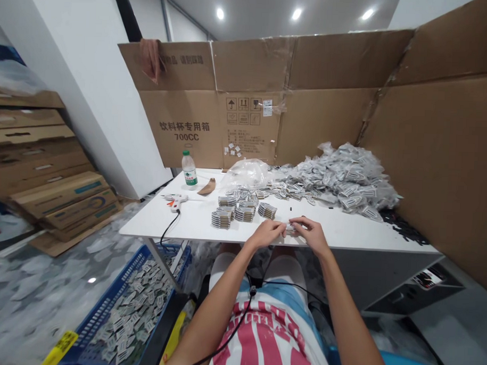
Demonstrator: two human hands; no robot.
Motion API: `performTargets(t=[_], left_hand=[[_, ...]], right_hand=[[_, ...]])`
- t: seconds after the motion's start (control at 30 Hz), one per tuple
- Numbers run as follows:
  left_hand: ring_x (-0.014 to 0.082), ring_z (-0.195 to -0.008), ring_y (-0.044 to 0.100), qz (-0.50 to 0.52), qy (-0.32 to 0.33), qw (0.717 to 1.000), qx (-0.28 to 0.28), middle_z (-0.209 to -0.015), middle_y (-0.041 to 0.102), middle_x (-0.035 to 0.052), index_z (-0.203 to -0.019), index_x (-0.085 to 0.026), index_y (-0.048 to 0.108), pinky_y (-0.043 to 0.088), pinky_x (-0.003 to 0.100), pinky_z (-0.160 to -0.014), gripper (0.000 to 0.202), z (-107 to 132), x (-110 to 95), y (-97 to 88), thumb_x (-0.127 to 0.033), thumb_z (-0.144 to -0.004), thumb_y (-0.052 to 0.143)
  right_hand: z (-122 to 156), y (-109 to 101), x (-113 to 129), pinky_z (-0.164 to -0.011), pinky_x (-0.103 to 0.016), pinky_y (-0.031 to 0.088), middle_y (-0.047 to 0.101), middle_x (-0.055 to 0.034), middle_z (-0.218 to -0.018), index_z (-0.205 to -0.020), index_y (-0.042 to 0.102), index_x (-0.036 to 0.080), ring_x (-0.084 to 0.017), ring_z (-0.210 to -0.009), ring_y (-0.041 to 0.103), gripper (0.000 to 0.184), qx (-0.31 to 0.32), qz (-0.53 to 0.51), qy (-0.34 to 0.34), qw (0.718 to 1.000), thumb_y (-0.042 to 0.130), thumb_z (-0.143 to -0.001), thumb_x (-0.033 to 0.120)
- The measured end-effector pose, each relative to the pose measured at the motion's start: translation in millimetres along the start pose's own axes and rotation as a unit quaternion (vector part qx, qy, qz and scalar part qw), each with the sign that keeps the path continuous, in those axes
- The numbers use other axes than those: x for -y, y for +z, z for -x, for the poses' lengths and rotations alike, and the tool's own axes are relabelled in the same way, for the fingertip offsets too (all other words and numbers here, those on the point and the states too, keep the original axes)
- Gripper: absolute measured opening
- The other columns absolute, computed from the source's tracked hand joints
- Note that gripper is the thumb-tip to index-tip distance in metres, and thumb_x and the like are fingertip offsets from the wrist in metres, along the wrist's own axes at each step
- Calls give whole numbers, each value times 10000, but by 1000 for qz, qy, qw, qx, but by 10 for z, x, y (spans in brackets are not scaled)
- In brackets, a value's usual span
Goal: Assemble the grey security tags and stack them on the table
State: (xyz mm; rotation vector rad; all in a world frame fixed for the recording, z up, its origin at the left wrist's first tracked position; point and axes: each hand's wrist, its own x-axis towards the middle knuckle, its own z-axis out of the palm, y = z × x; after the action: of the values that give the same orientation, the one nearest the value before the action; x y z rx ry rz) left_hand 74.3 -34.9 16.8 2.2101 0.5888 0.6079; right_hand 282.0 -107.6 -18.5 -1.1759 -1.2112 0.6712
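Note:
Both hands meet at the front edge of the white table (357, 232). My left hand (266, 234) has its fingers closed at the side of a small flat white-and-grey piece (292, 230). My right hand (310, 234) is bent over the same piece from the right, thumb and fingertips pinched near its top. Whatever lies between those fingertips is too small to make out. Just left of the hands stand neat stacks of similar flat pieces (245, 213). Behind the hands lies a tiny black part (291, 208).
A bagged heap of pieces (347, 178) and black parts (409, 230) lie right. Clear plastic bag (246, 174), bottle (190, 172), brown curved scrap (207, 187) and glue gun (177, 202) sit left. Cardboard walls (251, 71) enclose the back; a blue basket (103, 310) holds many pieces below.

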Motion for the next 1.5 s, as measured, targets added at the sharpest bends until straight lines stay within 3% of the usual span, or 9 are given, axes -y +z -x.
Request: performTargets(t=[0.33,0.57,0.7,0.8,1.07,1.23,1.33,1.5], left_hand=[[135,-614,480,-7,-26,1000,9,-636,667,17,-878,-140,862,311,262,-615,650,-16,2,16,-675,-982,507],[139,-611,482,2,-34,999,11,-640,682,39,-865,-133,867,301,264,-595,681,-78,60,17,-716,-955,527],[132,-595,457,13,-36,999,0,-588,616,23,-814,-126,847,280,270,-583,689,-91,78,22,-729,-942,540],[130,-593,454,11,-37,999,-12,-561,579,12,-773,-129,827,276,272,-584,690,-93,87,35,-734,-939,540],[119,-608,452,39,-61,995,-64,-586,560,-3,-641,-138,699,295,259,-595,635,-100,122,93,-746,-823,696],[120,-622,470,54,-37,994,-87,-641,545,-39,-830,-158,722,308,244,-598,556,-82,114,92,-702,-749,804],[120,-602,451,38,-33,996,-75,-626,525,-51,-964,-171,773,290,247,-591,542,-74,98,70,-682,-784,784],[145,-686,520,-6,-13,1000,-21,-707,659,16,-861,-170,826,319,255,-626,502,-72,76,44,-643,-898,663]], right_hand=[[18,-74,32,-824,-397,646,795,-95,-1145,-1076,835,240,-277,-977,736,323,57,-20,1,998,767,-882,489],[27,-79,66,-840,-432,652,794,-127,-1195,-1137,801,229,-314,-1049,745,422,51,-57,10,997,830,-840,528],[40,-91,64,-751,-397,656,802,-139,-1180,-1173,775,213,-287,-940,768,470,54,-78,41,995,847,-836,532],[46,-102,67,-710,-360,645,802,-142,-1192,-1169,768,210,-291,-967,769,468,56,-73,44,995,855,-835,526],[56,-98,109,-739,-408,661,819,-152,-1144,-1163,765,207,-324,-991,783,512,69,-65,53,994,857,-820,576],[59,-87,123,-804,-439,658,825,-137,-1139,-1153,774,221,-322,-969,795,513,79,-68,47,993,865,-812,593],[57,-81,128,-876,-458,646,827,-129,-1131,-1137,779,227,-335,-1025,791,506,78,-64,38,994,873,-803,595],[54,-66,134,-902,-467,640,825,-126,-1146,-1132,782,231,-334,-1032,789,510,77,-66,34,994,882,-792,598]])
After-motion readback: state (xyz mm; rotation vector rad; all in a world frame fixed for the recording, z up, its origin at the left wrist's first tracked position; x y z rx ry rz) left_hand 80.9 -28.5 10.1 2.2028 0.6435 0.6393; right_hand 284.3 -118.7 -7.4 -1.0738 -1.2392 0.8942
